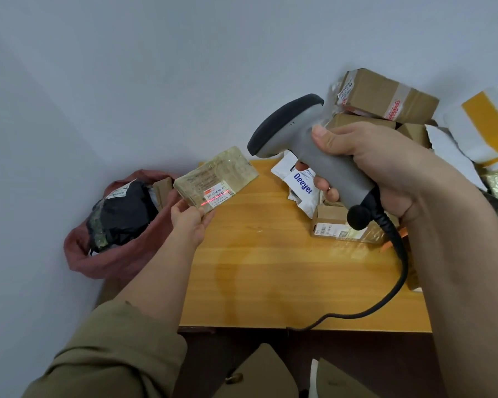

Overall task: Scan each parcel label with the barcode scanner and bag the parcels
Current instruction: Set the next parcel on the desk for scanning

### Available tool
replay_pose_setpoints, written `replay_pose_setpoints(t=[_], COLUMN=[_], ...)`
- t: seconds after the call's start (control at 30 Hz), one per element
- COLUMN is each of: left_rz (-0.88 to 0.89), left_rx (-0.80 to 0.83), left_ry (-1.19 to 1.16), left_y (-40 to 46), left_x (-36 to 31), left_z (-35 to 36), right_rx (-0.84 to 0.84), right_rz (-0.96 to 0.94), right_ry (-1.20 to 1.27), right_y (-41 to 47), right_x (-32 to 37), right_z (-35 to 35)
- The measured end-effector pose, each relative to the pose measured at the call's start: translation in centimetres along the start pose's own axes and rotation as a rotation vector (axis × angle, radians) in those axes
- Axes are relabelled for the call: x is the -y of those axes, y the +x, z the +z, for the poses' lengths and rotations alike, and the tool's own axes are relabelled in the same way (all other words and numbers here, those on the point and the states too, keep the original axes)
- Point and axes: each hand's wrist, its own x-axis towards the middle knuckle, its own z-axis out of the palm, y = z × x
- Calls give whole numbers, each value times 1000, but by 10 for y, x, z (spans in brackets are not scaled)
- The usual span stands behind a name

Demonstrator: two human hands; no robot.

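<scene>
My left hand (191, 218) pinches the taped parcel (216, 179) above the tabletop (270, 268), label facing my right hand (385, 173) gripping the barcode scanner (308, 145); the red bag (121, 248) lies just left.

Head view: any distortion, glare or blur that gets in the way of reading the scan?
Head view: wide-angle bending curves the wall and table edges; even, soft light; mild glare on the taped parcel in the left hand; the red scan line shows clearly on its label, print too small; the scanner in the right hand is sharp.
</scene>
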Motion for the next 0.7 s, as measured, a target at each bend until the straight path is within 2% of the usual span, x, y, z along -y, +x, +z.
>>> replay_pose_setpoints(t=[0.27, 0.47, 0.57, 0.7], left_rz=[2, 5, 18, 119], left_rx=[-42, -89, -164, -317], left_ry=[-46, -64, -121, -227], left_y=[-2, 8, 21, 50], left_x=[3, -8, -21, -44], left_z=[-22, -60, -77, -97], right_rx=[74, 148, 139, 103], right_rz=[45, 87, 111, 155], right_ry=[26, 105, 198, 214], right_y=[12, 32, 49, 77], right_x=[-9, -16, -21, -30], right_z=[8, 43, 68, 98])
